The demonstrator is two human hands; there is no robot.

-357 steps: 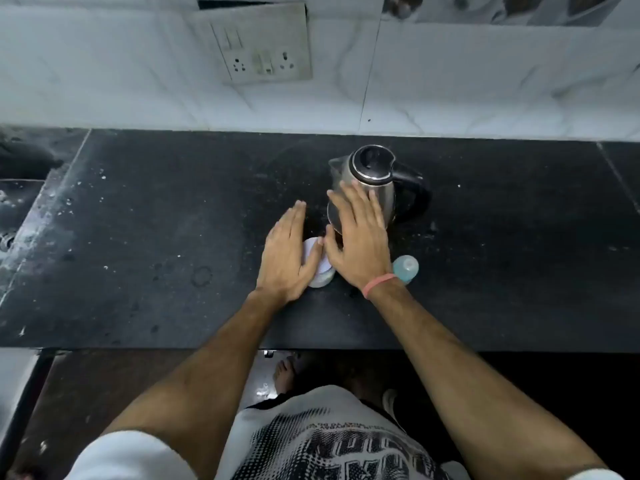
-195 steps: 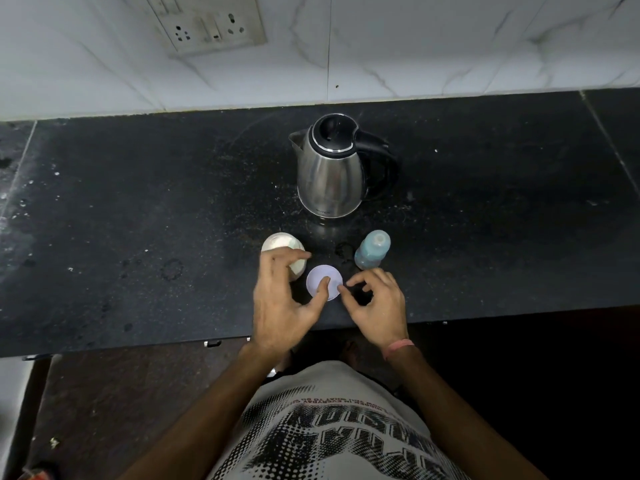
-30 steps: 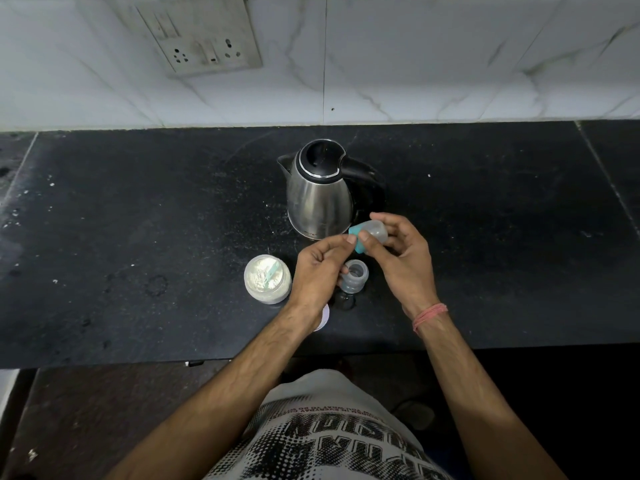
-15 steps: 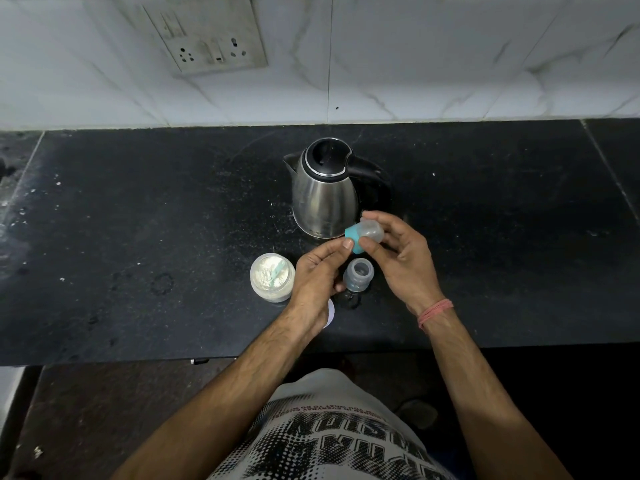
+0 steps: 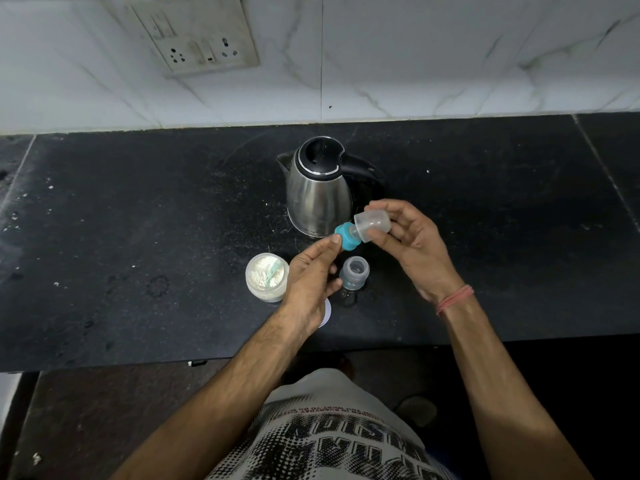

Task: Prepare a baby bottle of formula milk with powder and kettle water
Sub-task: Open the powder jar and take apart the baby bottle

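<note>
A small clear baby bottle (image 5: 354, 277) stands open on the black counter (image 5: 156, 220), between my hands. Above it, my left hand (image 5: 310, 282) pinches the teal nipple ring (image 5: 344, 238), and my right hand (image 5: 412, 242) grips the clear cap (image 5: 372, 225). The cap sits a little off the ring, with the nipple showing between them. An open jar of white formula powder (image 5: 266, 277) with a teal scoop in it stands left of the bottle. The steel kettle (image 5: 320, 187) stands behind, lid closed.
The jar's white lid (image 5: 325, 311) lies on the counter, mostly hidden under my left wrist. A wall socket plate (image 5: 194, 39) sits on the marble backsplash. The counter's front edge runs just below my forearms.
The clear cap has come away from the teal ring: my right hand pulled it up and to the right while my left hand kept hold of the ring.
</note>
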